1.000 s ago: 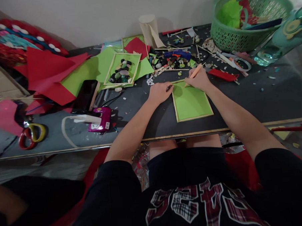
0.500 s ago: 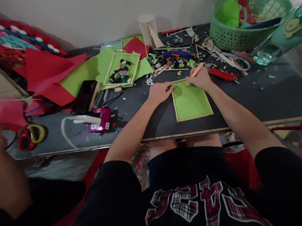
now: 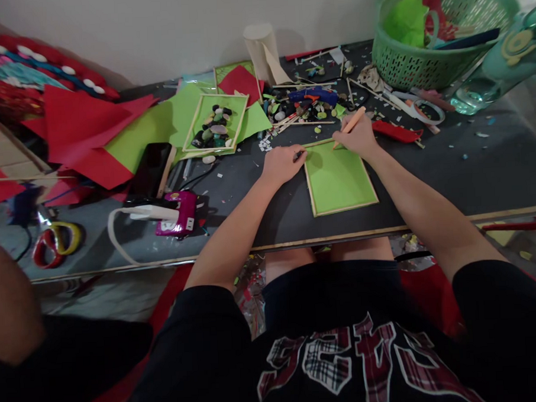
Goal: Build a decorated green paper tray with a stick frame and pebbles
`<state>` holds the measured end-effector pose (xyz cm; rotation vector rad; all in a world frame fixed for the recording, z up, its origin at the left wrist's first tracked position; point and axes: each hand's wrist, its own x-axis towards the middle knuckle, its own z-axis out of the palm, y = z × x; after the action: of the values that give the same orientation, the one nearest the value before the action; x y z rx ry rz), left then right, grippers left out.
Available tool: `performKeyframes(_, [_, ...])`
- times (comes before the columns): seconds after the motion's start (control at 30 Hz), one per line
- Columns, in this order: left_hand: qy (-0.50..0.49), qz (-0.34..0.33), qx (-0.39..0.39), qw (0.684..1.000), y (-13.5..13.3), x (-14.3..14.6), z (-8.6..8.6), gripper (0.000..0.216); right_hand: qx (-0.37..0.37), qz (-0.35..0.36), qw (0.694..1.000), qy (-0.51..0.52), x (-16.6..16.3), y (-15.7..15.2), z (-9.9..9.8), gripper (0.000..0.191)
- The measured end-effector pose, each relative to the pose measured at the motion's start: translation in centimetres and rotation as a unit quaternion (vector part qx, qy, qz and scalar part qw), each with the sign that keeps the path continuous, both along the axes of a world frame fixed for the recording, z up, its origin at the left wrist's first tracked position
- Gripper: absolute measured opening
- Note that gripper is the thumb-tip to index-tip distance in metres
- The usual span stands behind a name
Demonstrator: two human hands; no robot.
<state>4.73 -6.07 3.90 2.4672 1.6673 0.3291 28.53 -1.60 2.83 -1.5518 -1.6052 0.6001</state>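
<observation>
In front of me lies a green sheet (image 3: pixel 340 183) edged with thin pale sticks, like a small frame. My right hand (image 3: pixel 357 136) pinches an orange pen (image 3: pixel 352 121), its tip down at the sheet's upper part. At the upper left corner of the frame rests my left hand (image 3: pixel 284 163), fingers curled together. Something small and dark shows between its thumb and fingers, too little to name. Behind, to the left, a second stick-edged green frame (image 3: pixel 240 122) carries several dark and pale pebbles (image 3: pixel 219 129).
A purple socket block (image 3: pixel 183 213), a phone (image 3: pixel 150 170) and scissors (image 3: pixel 56 243) lie left, beside red paper (image 3: pixel 82 123). Another person's arm (image 3: pixel 8 295) is at the left edge. Behind are a glue gun (image 3: pixel 312 96), a green basket (image 3: pixel 415 64) and a bottle (image 3: pixel 495 69).
The pen and my right hand have shifted slightly right; my left hand stays put. At the far left, the other person's arm has moved and the pink paper no longer covers the scissors' blades.
</observation>
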Motion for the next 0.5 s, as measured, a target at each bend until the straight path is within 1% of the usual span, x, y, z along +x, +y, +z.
performKeyframes(0.13, [-0.013, -0.004, 0.006, 1.0, 0.16, -0.1, -0.27, 0.037, 0.0, -0.025, 0.999, 0.038, -0.25, -0.13, 0.04, 0.031])
performKeyframes(0.33, [-0.019, -0.011, 0.013, 1.0, 0.21, -0.17, -0.35, 0.038, 0.012, -0.034, 0.999, 0.004, -0.49, -0.37, 0.01, 0.031])
performKeyframes(0.43, [-0.015, -0.004, 0.004, 1.0, 0.11, -0.1, -0.14, 0.036, 0.002, -0.023, 1.0, 0.001, -0.32, -0.24, -0.12, 0.028])
performKeyframes(0.5, [-0.014, -0.002, 0.001, 1.0, 0.09, -0.07, -0.1, 0.036, -0.008, -0.001, 1.0, -0.004, -0.13, -0.1, -0.18, 0.028])
